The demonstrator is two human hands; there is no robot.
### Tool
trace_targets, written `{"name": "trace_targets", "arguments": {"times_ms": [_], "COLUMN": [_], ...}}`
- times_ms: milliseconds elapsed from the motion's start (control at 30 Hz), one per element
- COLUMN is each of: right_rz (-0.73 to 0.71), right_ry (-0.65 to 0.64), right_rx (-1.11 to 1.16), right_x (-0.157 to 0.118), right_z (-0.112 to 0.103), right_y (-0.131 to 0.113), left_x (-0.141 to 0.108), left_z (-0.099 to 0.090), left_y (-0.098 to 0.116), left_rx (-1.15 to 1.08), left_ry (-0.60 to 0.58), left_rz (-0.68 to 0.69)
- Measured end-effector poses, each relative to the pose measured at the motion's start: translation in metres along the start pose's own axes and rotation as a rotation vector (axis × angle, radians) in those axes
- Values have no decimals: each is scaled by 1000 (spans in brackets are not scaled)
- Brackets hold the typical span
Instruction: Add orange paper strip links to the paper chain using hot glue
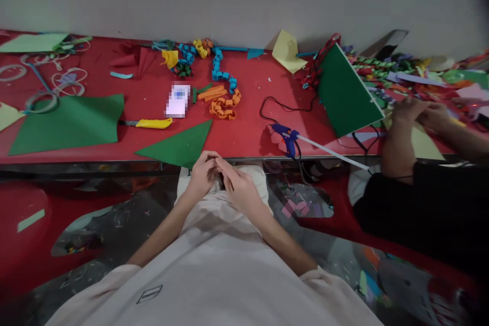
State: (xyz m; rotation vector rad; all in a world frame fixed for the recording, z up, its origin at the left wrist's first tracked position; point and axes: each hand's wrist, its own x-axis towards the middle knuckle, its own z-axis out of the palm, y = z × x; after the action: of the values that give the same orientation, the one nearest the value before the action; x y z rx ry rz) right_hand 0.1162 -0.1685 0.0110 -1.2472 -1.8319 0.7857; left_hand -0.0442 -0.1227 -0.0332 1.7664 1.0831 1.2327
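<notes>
Green paper triangle (179,143) looks light and easily creased, best pinched at its near edge, as left hand (204,174) and right hand (240,184) meet half-curled, contents impossible to tell.

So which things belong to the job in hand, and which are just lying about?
Probably in use: green triangular paper sheet, beside the left hand; anything held is unclear.
Apparently lying about: yellow-handled metal knife; looped blue paper chain.

A cluttered red table (248,135)
Left to right along it lie a green sheet (76,125), yellow cutter (155,123), green triangle (178,143), paper chain (217,65) and blue glue gun (292,146).
</notes>
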Motion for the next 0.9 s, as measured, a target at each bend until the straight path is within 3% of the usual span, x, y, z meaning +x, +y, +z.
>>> {"name": "trace_targets", "arguments": {"times_ms": [167,333,433,533,600,767,900], "right_rz": [276,486,419,292,266,371,394], "right_ry": [111,-7,-8,78,151,233,405], "right_rx": [418,761,618,279,178,326,499], "right_x": [21,48,61,68,70,73,82], "right_z": [-12,-26,-32,-36,-37,-37,-37], "right_y": [21,42,49,56,62,79,88], "left_x": [22,50,67,78,83,86,87], "left_z": [-2,7,9,6,2,-7,-2], "left_y": [8,10,6,0,-3,-3,-6], "left_rx": [-133,-198,-247,-313,-311,-261,-189], "left_ry": [-64,-62,-47,13,50,30,-33], "left_rz": [-41,-80,-127,-212,-263,-365,-404]}}
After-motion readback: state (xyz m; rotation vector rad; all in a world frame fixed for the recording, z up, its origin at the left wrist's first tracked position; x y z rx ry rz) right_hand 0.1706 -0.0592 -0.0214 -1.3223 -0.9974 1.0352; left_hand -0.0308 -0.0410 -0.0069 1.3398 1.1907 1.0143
